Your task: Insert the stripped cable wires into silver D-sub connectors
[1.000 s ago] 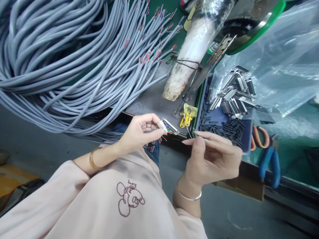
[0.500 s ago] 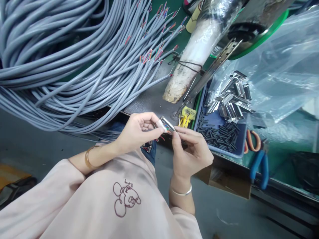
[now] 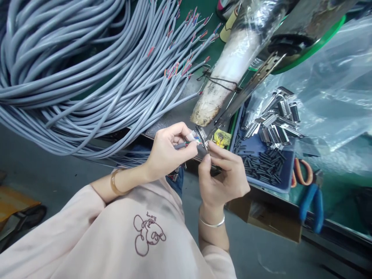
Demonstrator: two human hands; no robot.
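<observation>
My left hand [image 3: 168, 151] is closed around a grey cable end [image 3: 181, 145] with coloured wires, close to the bench edge. A small metal connector [image 3: 202, 135] sits at that cable end. My right hand [image 3: 222, 176] pinches the connector from the right, thumb and forefinger pressed on it. Both hands meet just left of the blue tray [image 3: 283, 186].
A large bundle of grey cables [image 3: 72, 73] with stripped coloured tips covers the bench at left. The blue tray holds metal connectors [image 3: 273, 116] and black sleeves [image 3: 264, 162]. A wrapped white cylinder [image 3: 223, 77], clear plastic bag [image 3: 328, 85], blue-handled pliers [image 3: 312, 205] and orange-handled cutters [image 3: 302, 170] lie nearby.
My right hand came left from the tray and closed on the connector. Both hands then rose slightly toward the bench edge, and the connector turned more upright.
</observation>
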